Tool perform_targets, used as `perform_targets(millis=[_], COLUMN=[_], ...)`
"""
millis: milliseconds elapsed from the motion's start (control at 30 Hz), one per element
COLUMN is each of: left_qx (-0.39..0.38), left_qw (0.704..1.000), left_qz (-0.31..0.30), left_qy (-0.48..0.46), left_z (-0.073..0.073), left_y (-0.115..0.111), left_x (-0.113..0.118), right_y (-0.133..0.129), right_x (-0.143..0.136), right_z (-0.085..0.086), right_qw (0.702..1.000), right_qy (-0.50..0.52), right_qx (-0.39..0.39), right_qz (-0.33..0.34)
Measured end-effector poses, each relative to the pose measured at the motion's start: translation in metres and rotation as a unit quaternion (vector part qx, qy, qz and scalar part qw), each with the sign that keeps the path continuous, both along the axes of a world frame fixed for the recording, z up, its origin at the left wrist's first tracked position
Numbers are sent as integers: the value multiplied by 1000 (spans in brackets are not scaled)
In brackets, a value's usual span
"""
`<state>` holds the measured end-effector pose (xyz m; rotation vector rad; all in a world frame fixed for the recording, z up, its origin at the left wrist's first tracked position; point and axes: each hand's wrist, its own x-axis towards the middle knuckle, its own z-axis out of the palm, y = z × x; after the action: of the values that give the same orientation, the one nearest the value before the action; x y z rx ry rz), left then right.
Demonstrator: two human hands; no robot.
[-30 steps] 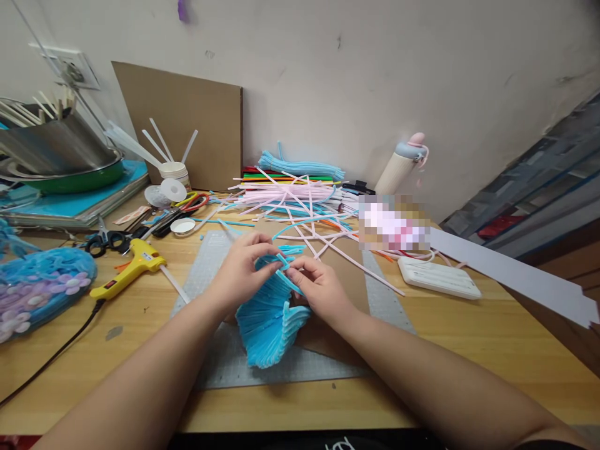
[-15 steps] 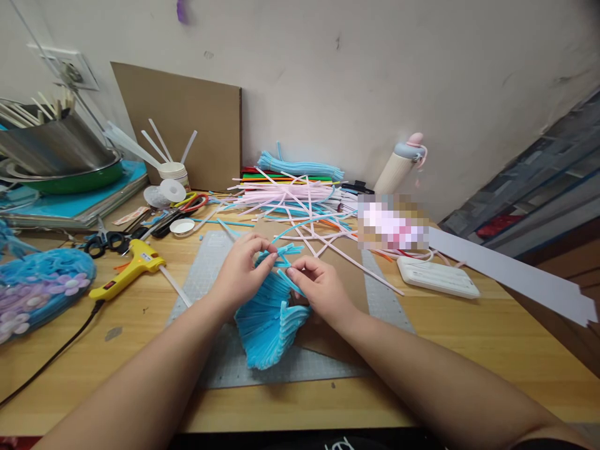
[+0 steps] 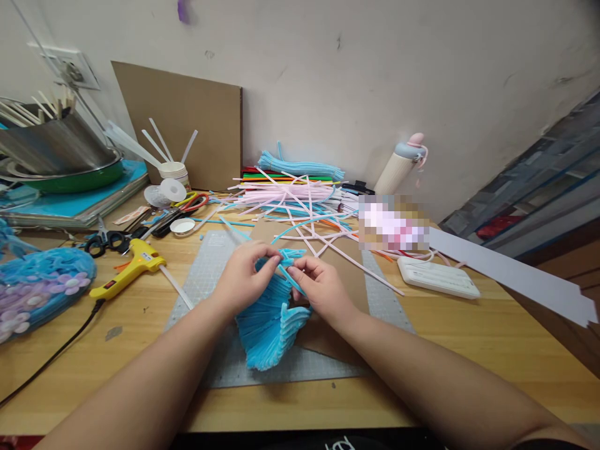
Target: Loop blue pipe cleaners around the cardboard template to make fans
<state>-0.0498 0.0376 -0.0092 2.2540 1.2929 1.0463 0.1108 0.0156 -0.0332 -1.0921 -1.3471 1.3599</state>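
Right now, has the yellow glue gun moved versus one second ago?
No: the yellow glue gun shows no visible shift either way against the wall socket.

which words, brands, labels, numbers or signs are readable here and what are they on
None can be read.
Yellow plastic glue gun: small label, too small to read.
Black fabric at the bottom edge: white marks, cut off by the frame.
Grey gridded cutting mat: any printed figures too small.
Pixelated patch at right: blurred out.
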Motion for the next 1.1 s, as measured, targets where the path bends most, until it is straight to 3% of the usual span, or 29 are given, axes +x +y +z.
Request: perform_targets(millis=[100,300,533,1100], left_qx=[-12,-21,-28,-21], left_qw=[998,999,996,1000], left_qz=[48,-20,53,-5], left_qy=[-23,-24,-66,-6], left_z=[-3,-5,-8,-2], left_y=[3,9,8,2], left_x=[-1,-3,-2,0], right_y=[0,0,0,2], right_x=[0,-1,-1,-1], right_z=[1,1,-1,-4], right_qw=[1000,1000,1000,1000], right_qy=[-4,-16,-2,12], right_qx=[3,11,-2,-15], right_qz=[0,7,6,18])
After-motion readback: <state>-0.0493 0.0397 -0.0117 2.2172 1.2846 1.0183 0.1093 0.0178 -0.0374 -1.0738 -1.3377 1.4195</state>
